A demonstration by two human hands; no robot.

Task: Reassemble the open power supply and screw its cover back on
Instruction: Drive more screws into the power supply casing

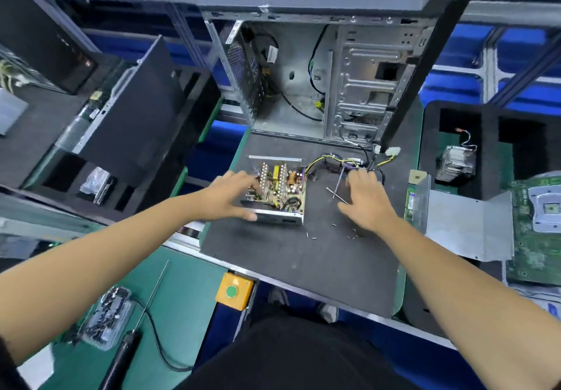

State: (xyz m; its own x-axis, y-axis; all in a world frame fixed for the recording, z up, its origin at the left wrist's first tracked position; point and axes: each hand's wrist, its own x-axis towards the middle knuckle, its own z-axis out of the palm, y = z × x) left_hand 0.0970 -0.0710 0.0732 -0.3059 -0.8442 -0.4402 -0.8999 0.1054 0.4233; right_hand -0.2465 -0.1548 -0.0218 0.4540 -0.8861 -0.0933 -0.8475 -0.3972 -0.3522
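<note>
Electric screwdriver (pixel 121 359) lies near desk (pixel 182 313) front edge, L side, beside screw tray (pixel 106 318). Open PSU (pixel 277 195) sits mid black mat (pixel 303 262), PCB exposed, cable bundle (pixel 337 163) trailing R. Left hand (pixel 232 196) grips PSU's L end, thumb on front wall. Right hand (pixel 365 199) over mat, fingers spread wide, holding nothing; loose screws (pixel 352 233) just beside. PC case (pixel 328 79) open behind.

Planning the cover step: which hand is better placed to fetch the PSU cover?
Probably right. The grey metal cover lies right of the mat, beyond the right hand, which hovers open over loose screws. The left hand holds the open power supply and would have to let go.
</note>
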